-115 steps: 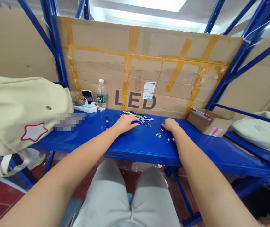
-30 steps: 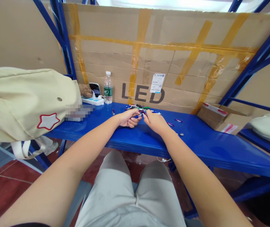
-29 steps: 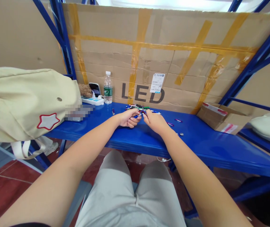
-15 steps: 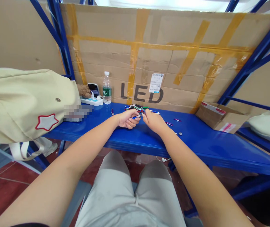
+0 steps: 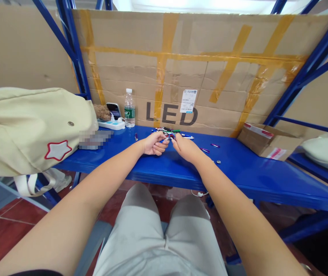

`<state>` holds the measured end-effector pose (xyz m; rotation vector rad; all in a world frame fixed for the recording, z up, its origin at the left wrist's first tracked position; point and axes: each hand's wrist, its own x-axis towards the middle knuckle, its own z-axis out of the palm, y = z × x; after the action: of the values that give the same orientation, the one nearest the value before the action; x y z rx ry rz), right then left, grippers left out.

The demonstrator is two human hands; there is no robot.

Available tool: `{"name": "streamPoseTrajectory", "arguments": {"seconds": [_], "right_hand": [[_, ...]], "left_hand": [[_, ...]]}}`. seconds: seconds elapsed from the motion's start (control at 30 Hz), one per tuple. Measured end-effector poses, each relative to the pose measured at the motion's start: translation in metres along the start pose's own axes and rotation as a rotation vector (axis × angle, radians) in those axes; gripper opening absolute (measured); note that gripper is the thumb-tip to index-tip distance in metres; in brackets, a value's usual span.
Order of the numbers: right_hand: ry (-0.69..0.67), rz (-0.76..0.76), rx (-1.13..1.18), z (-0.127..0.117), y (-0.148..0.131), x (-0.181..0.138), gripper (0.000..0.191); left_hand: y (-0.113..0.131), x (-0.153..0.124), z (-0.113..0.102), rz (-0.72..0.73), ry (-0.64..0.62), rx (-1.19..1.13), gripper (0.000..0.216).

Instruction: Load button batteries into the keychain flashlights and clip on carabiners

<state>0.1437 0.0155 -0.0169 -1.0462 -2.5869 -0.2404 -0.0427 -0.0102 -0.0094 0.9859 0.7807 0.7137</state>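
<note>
My left hand is closed around a blue pen just above the front half of the blue table. The pen's end points right, towards my other hand. My right hand is held close beside it, thumb and fingers pinched together. Whatever sits in that pinch is too small and hidden to name. Right behind both hands lies a loose pile of pens in several colours, partly covered by the fingers.
Purple pen barrels and a small silvery piece lie right of my hands. A water bottle, a power strip and a cream bag are on the left. At right stands an open carton; a big cardboard sheet closes the back.
The view has shifted slightly. Both hands stay almost in place, with a slightly wider gap between the pen's end and my right fingertips.
</note>
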Motion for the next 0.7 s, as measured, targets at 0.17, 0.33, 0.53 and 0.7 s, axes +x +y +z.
{"name": "streamPoseTrajectory", "arguments": {"seconds": [0.17, 0.33, 0.53, 0.7], "right_hand": [[-0.020, 0.002, 0.124, 0.004, 0.004, 0.001, 0.024], [-0.096, 0.150, 0.556, 0.008, 0.022, 0.003, 0.021], [-0.151, 0.396, 0.766, 0.011, 0.036, 0.011, 0.023], [-0.094, 0.576, 0.984, 0.016, 0.037, 0.019, 0.024]], "left_hand": [[0.001, 0.001, -0.002, 0.072, 0.056, 0.056, 0.029], [0.003, 0.006, -0.002, 0.277, 0.331, 0.301, 0.013], [0.020, -0.009, -0.034, 0.415, 0.914, 0.797, 0.029], [0.024, -0.034, -0.068, 0.260, 1.154, 1.262, 0.025]]}}
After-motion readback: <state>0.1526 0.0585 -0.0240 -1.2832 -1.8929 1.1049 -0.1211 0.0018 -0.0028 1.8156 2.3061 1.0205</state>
